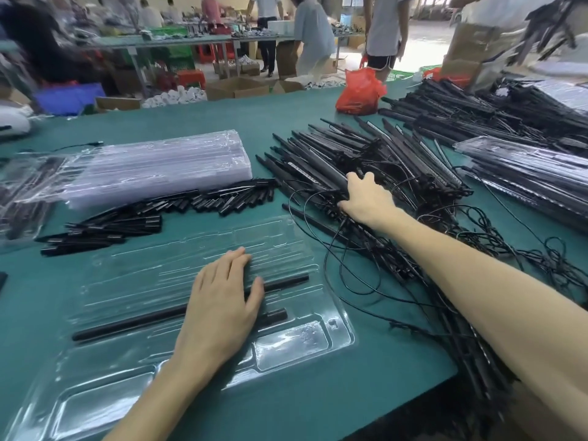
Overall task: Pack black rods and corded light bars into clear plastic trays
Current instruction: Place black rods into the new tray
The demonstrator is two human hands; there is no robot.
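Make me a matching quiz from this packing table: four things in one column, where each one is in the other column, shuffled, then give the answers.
Things:
1. left hand
2. right hand
3. red bag
4. stack of empty trays

Places:
A. near the far edge of the table
B. gripping corded light bars in the pile
C. just behind the short black pieces
D. flat on the clear tray, over a long black rod

Pairs: 1-D, 2-B, 3-A, 4-C
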